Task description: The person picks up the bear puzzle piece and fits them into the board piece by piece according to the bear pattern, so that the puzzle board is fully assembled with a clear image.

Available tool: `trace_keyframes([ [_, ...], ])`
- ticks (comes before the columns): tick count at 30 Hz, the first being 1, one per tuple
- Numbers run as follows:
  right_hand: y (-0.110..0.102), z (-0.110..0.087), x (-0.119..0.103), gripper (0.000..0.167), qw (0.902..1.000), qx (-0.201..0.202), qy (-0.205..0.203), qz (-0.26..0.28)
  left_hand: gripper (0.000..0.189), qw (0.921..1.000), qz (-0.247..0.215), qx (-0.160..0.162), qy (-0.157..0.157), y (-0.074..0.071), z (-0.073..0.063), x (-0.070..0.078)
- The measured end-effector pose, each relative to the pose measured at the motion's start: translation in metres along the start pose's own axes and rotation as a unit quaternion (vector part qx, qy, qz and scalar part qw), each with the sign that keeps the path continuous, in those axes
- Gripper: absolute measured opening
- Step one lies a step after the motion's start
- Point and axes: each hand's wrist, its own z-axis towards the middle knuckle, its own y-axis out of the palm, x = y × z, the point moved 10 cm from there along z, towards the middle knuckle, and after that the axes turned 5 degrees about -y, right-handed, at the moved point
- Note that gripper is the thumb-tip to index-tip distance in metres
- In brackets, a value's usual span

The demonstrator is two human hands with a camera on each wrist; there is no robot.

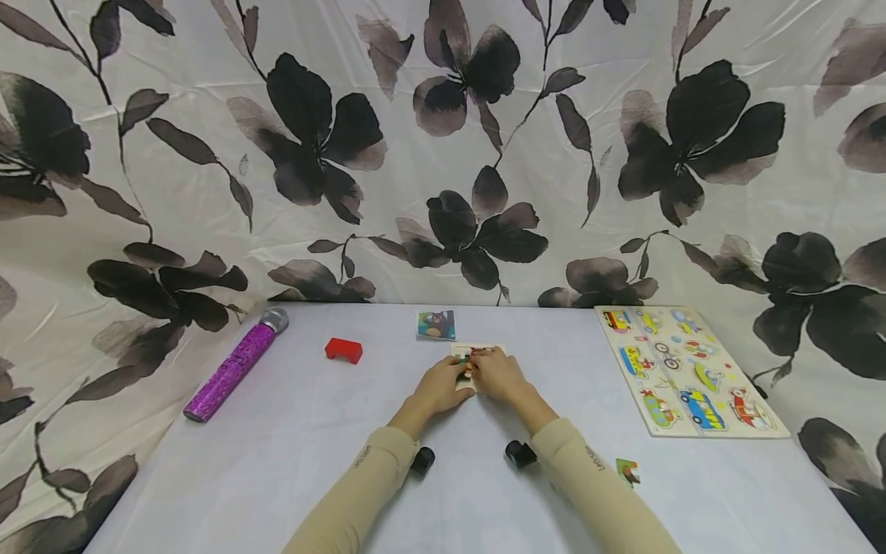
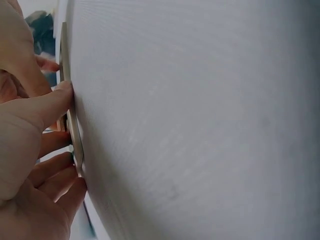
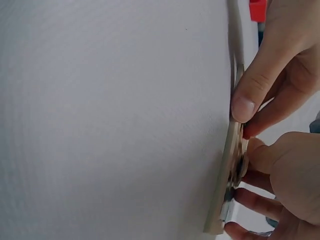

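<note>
And the left hand (image 1: 439, 385) gripped the small board's (image 3: 223, 180) near edge; right hand (image 1: 500, 373) touched its far part, pinching or not, couldn't tell!

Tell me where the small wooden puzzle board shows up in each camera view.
Head: small wooden puzzle board, near centre, partly covered.
Left wrist: board edge-on, left side.
Right wrist: board edge-on, right of centre.
Shared landmark: left hand, lower left in left wrist, upper right in right wrist.

On the white-covered table (image 1: 235, 485): purple glittery microphone (image 1: 235, 365), slanting at left of the frame; red block (image 1: 348, 348), left of centre; vehicle-picture puzzle board (image 1: 681, 378) at right. Floral cloth (image 1: 388, 161) across the upper frame.
</note>
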Motion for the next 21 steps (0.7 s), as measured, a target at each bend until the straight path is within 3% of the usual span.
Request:
trace_keyframes([
  [15,0.0041,0.0028,0.0052,0.023,0.9999,0.001,0.003,0.016,0.053,0.9999,0.012,-0.002,-0.003,0.0037,0.0006,-0.0024],
  [21,0.0012,0.0016,0.0065,0.027,0.9994,0.007,-0.018,0.029,0.052,0.9992,0.038,-0.012,-0.005,0.0064,0.0024,-0.0017],
])
